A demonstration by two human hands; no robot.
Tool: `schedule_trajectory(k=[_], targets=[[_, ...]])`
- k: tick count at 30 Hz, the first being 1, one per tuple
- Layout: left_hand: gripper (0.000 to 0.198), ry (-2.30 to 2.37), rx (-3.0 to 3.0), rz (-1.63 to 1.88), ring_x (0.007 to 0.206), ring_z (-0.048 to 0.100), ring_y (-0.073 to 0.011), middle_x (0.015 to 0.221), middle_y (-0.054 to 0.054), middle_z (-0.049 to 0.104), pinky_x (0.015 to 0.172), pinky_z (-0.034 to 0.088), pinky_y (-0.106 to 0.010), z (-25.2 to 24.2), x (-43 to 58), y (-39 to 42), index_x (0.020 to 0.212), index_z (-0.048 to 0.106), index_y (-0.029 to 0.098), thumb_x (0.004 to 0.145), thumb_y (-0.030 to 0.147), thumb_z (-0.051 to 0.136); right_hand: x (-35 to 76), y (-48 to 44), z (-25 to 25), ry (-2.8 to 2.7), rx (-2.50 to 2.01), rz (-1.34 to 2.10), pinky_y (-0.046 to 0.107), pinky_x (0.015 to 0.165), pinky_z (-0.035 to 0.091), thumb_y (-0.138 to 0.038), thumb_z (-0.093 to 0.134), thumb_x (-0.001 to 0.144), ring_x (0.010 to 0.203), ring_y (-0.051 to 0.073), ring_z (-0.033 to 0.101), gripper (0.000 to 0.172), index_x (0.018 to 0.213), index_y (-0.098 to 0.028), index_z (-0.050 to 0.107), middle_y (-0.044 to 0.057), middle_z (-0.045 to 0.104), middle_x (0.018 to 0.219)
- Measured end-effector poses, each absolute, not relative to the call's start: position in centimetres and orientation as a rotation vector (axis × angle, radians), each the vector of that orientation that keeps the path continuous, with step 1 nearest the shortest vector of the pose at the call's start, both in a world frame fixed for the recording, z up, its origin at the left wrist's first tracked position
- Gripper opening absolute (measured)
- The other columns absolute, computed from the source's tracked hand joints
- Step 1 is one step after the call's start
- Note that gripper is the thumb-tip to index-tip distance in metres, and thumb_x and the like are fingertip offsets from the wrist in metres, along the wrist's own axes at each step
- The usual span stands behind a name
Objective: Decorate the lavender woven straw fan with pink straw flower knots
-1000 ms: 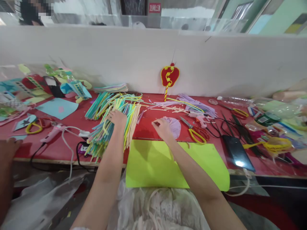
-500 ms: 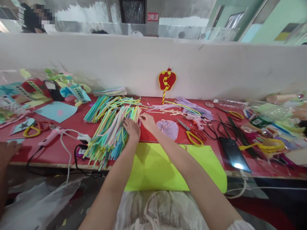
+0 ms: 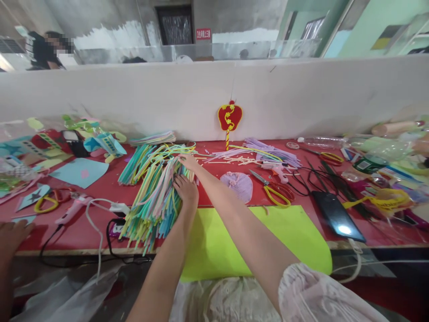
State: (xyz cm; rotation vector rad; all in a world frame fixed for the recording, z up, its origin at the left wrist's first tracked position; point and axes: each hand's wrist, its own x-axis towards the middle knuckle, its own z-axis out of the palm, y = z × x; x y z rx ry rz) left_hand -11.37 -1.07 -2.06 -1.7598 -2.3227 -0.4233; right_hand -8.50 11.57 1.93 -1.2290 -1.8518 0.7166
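A big pile of pastel fuzzy stems (image 3: 150, 197) lies on the red table, left of the middle. My left hand (image 3: 186, 190) rests on the pile's right side, fingers spread over the stems. Farther back, my right hand (image 3: 188, 163) reaches to the pile's upper end with its fingers bent together; what they hold, if anything, is too small to tell. To the right lies a round lilac piece (image 3: 237, 186). A red fan-shaped ornament with yellow trim (image 3: 229, 117) stands upright by the white partition. Yellow-green sheet (image 3: 254, 241) lies under my right forearm.
Scissors (image 3: 276, 192), a pink glue gun (image 3: 279, 172), lilac stems (image 3: 271, 150) and a phone (image 3: 338, 214) are on the right. At left are another glue gun (image 3: 73, 210), a blue sheet (image 3: 80, 173), cables and another person's hand (image 3: 15, 232).
My right hand has moved left and away from me, over the pile's upper end. My left hand stays on the pile. The camera view has tilted up slightly.
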Motion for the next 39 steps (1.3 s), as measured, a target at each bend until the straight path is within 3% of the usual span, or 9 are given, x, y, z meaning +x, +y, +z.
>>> schedule_trajectory(k=[10, 14, 20, 25, 33, 39], targets=[[0.054, -2.261, -1.783, -0.488, 0.126, 0.036, -0.0344, 0.137, -0.027, 0.037, 0.106, 0.025, -0.047, -2.0, -11.4, -1.5, 0.129, 0.04, -0.004, 0.085, 0.028, 0.04, -8.9, 13.3, 0.3, -1.529, -1.379, 0.833, 0.027, 0.079, 0.046, -0.032, 0.063, 0.074, 0.083, 0.017, 0.064, 0.02, 0.084, -0.016, 0.069, 0.003, 0.071, 0.086], [0.052, -2.255, -1.778, -0.516, 0.124, 0.038, -0.0346, 0.135, -0.027, 0.039, 0.105, 0.025, -0.048, -1.8, -11.4, -1.6, 0.126, 0.044, -0.003, 0.083, 0.026, 0.044, -9.3, 13.9, 0.0, -1.392, -1.402, 0.856, 0.027, 0.078, 0.048, -0.028, 0.065, 0.07, 0.083, 0.016, 0.065, 0.026, 0.092, -0.015, 0.066, 0.004, 0.07, 0.093], [0.033, -2.109, -1.791, -0.754, 0.125, 0.037, -0.0313, 0.133, -0.02, 0.044, 0.108, 0.021, -0.05, 0.3, -12.2, -0.1, 0.105, 0.06, 0.008, 0.084, 0.024, 0.04, -8.5, 14.2, 0.1, -1.409, -1.283, 0.92, 0.023, 0.074, 0.049, -0.023, 0.068, 0.067, 0.078, 0.013, 0.065, 0.013, 0.078, -0.016, 0.067, 0.001, 0.071, 0.084], [0.038, -2.079, -1.858, -0.837, 0.129, 0.034, -0.0302, 0.137, -0.016, 0.04, 0.109, 0.018, -0.051, 0.1, -13.6, 2.1, 0.115, 0.056, 0.013, 0.081, 0.017, 0.041, -7.7, 14.1, -0.4, -1.468, -1.232, 0.927, 0.022, 0.075, 0.048, -0.026, 0.07, 0.067, 0.078, 0.014, 0.065, 0.012, 0.074, -0.016, 0.07, 0.001, 0.071, 0.079], [0.051, -2.172, -1.787, -0.882, 0.127, 0.034, -0.0297, 0.137, -0.021, 0.04, 0.109, 0.022, -0.045, -1.7, -14.1, 2.8, 0.129, 0.043, 0.001, 0.082, 0.022, 0.039, -4.7, 14.7, 0.7, -1.503, -1.299, 0.881, 0.025, 0.072, 0.046, -0.033, 0.07, 0.067, 0.076, 0.017, 0.064, 0.023, 0.078, -0.013, 0.072, 0.004, 0.071, 0.075], [0.05, -2.145, -1.818, -0.852, 0.126, 0.034, -0.0307, 0.135, -0.02, 0.041, 0.109, 0.021, -0.048, -1.6, -13.7, 2.7, 0.129, 0.043, 0.002, 0.084, 0.023, 0.036, 1.4, 14.2, 2.4, -1.427, -1.37, 0.788, 0.024, 0.073, 0.045, -0.036, 0.069, 0.067, 0.076, 0.015, 0.063, 0.025, 0.078, -0.013, 0.071, 0.004, 0.071, 0.078]])
